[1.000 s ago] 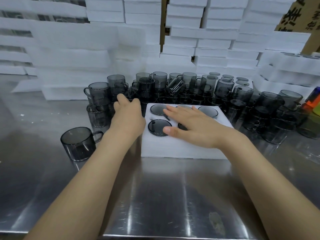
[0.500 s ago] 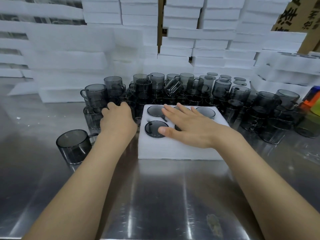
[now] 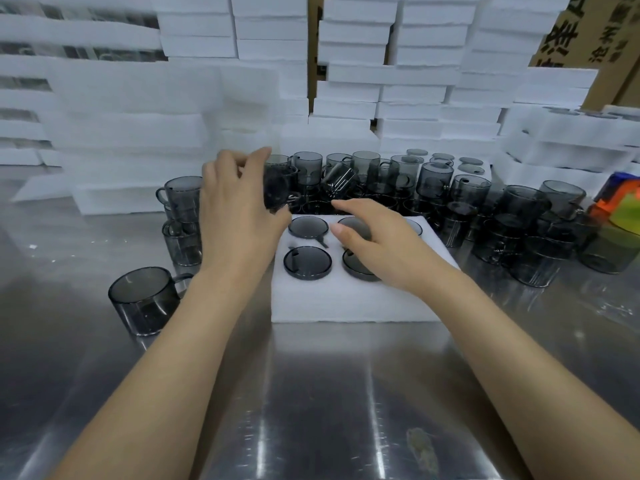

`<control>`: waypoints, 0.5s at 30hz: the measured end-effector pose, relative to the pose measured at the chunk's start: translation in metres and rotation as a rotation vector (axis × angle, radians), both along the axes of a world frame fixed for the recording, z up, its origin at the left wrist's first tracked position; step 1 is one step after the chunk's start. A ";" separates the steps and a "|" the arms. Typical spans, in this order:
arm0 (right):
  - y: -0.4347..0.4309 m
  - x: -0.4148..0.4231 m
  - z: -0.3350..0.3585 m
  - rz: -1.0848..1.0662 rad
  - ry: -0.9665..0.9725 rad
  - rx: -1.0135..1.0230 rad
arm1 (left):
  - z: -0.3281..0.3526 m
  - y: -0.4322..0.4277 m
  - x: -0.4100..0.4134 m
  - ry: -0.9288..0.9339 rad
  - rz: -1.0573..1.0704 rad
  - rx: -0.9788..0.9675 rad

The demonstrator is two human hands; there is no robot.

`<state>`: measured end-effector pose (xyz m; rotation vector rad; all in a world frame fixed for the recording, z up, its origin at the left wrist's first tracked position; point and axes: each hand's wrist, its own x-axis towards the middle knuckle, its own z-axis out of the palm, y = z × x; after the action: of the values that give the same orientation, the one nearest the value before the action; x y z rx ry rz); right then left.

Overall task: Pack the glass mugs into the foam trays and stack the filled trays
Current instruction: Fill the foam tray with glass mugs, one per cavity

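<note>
A white foam tray (image 3: 346, 303) lies on the steel table in front of me, with smoky glass mugs (image 3: 307, 262) sunk into its pockets. My left hand (image 3: 235, 216) is raised at the tray's far left corner. Its fingers and thumb are curled round a smoky glass mug (image 3: 277, 187), held just above the tray's edge. My right hand (image 3: 377, 247) hovers over the tray's middle with relaxed, slightly spread fingers and holds nothing. It hides part of the right-hand pockets.
Several loose mugs (image 3: 433, 188) crowd behind and to the right of the tray. One single mug (image 3: 145, 299) stands at the near left. Stacks of foam trays (image 3: 415, 84) wall off the back, with a cardboard box (image 3: 588, 32) and a colourful object (image 3: 620, 202) at the right.
My left hand has risen from the mugs left of the tray with a mug in its grip. My right hand has lifted off the tray top, fingers now raised.
</note>
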<state>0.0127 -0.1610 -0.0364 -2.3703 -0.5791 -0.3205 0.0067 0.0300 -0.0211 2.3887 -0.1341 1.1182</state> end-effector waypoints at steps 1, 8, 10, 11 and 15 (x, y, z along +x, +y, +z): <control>0.000 0.001 0.000 -0.009 -0.033 0.021 | 0.001 -0.003 0.001 -0.019 -0.095 -0.044; -0.001 -0.002 0.010 -0.009 -0.102 0.243 | -0.003 -0.018 0.000 -0.016 -0.530 0.077; 0.001 -0.005 0.012 0.034 -0.115 0.231 | -0.006 -0.021 0.001 -0.040 -0.583 0.138; 0.002 -0.005 0.012 0.044 -0.131 0.225 | -0.007 -0.022 0.001 -0.041 -0.600 0.147; 0.001 -0.006 0.013 0.033 -0.174 0.227 | -0.010 -0.023 0.004 -0.050 -0.611 0.091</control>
<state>0.0068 -0.1603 -0.0239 -2.1259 -0.6269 -0.5516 0.0103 0.0074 -0.0309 2.1590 -0.8805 0.8827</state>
